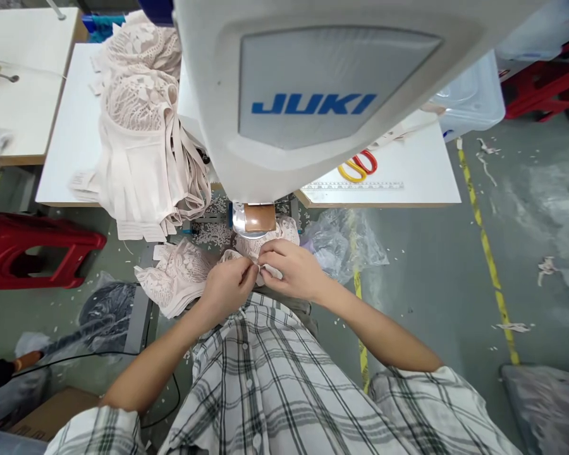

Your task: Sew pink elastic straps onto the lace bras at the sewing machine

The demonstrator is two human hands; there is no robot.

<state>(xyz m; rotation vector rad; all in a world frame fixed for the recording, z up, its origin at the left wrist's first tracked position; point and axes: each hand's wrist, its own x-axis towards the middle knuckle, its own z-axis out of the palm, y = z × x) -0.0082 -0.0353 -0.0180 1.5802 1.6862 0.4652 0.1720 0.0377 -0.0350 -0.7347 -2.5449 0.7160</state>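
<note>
My left hand (228, 285) and my right hand (291, 270) meet just below the head of a white JUKI sewing machine (313, 95). Both pinch a pale pink lace garment (180, 275), fingers pressed together on its edge near the machine's metal foot (253, 219). The lace piece spreads to the left of my left hand. The needle area is hidden by the machine head.
A tall pile of pink lace garments (142, 126) hangs over the white table (71, 139) at left. Scissors (358, 165) and a ruler (355, 186) lie on the right table. A red stool (33, 246), plastic bags (341, 243) and scraps lie on the floor.
</note>
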